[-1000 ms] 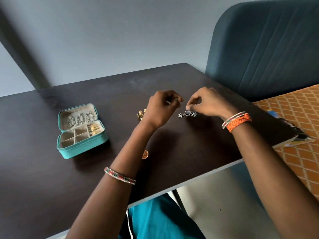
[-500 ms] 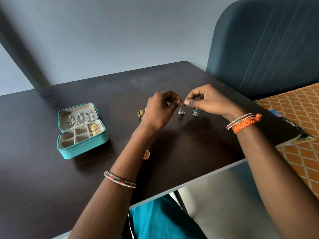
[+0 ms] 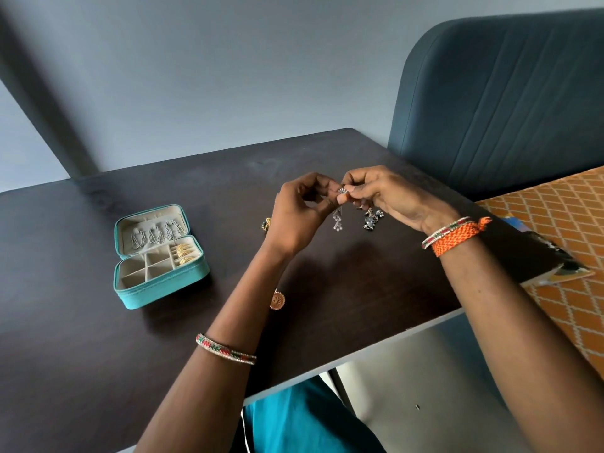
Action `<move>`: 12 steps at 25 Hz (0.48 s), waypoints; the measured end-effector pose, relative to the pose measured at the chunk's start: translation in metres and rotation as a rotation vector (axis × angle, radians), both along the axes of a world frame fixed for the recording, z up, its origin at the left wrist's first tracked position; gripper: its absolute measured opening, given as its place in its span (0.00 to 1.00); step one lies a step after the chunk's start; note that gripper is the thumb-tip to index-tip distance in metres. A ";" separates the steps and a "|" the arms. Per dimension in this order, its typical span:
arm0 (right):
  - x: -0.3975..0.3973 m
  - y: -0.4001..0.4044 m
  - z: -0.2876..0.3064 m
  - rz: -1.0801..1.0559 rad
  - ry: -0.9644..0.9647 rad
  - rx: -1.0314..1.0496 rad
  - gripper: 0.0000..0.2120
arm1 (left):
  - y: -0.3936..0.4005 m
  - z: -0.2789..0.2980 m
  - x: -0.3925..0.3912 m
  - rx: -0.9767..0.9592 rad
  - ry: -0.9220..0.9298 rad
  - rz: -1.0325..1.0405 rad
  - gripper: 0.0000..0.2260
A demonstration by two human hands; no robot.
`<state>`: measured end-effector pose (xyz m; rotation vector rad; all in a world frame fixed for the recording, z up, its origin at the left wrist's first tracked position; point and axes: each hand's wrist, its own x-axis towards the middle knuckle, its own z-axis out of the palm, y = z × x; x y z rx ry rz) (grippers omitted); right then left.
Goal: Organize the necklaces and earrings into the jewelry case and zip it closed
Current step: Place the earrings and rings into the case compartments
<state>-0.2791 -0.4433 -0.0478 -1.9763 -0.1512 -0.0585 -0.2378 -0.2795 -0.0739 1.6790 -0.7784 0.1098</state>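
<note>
Head view: both hands, left (image 3: 299, 214) and right (image 3: 389, 197), pinched one silver earring (image 3: 338, 217) above the tabletop (image 3: 81, 354), probably fitting its back before casing.

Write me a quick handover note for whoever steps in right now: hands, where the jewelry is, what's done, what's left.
Left hand and right hand: both pinching one silver dangle earring above the table.
Teal jewelry case: open, chains in the lid, gold earrings in one compartment.
Loose on the table: silver earring, gold piece, round gold earring.
Left: pack these, zip the case.
</note>
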 end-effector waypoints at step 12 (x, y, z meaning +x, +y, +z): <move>-0.014 -0.032 -0.031 -0.325 -0.090 -0.599 0.04 | -0.001 -0.001 -0.006 -0.035 0.213 -0.018 0.07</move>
